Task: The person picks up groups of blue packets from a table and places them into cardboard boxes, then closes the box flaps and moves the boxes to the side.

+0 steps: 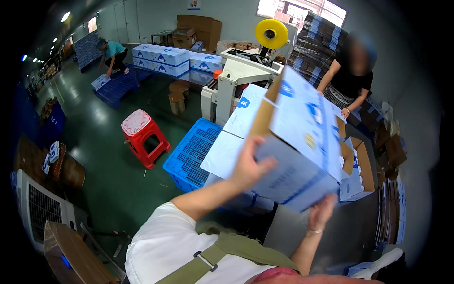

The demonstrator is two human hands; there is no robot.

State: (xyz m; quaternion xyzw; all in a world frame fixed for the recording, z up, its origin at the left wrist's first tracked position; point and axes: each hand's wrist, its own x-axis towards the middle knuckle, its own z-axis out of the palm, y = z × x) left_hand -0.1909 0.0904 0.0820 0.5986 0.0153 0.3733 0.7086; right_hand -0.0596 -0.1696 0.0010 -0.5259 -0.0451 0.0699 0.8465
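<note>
A white-and-blue printed cardboard carton point(298, 165) is held up in front of me, tilted, with a brown open flap at its left side. My left hand point(253, 165) grips its near left edge, thumb along the side. Under the near right lower corner, my right hand point(324, 213) supports it with curved fingers. Behind the held carton lie the white open flaps point(227, 150) of another carton, partly hidden. Further right, an open carton point(362, 173) with white packs inside stands on the grey table point(293, 232).
A carton-taping machine point(231, 80) with a yellow tape roll point(272, 34) stands ahead. Closed cartons point(161, 57) sit beyond it. At the left are a blue crate point(189, 156) and a red stool point(142, 137). A co-worker point(350, 75) stands far right; another person point(113, 57) bends over a pallet.
</note>
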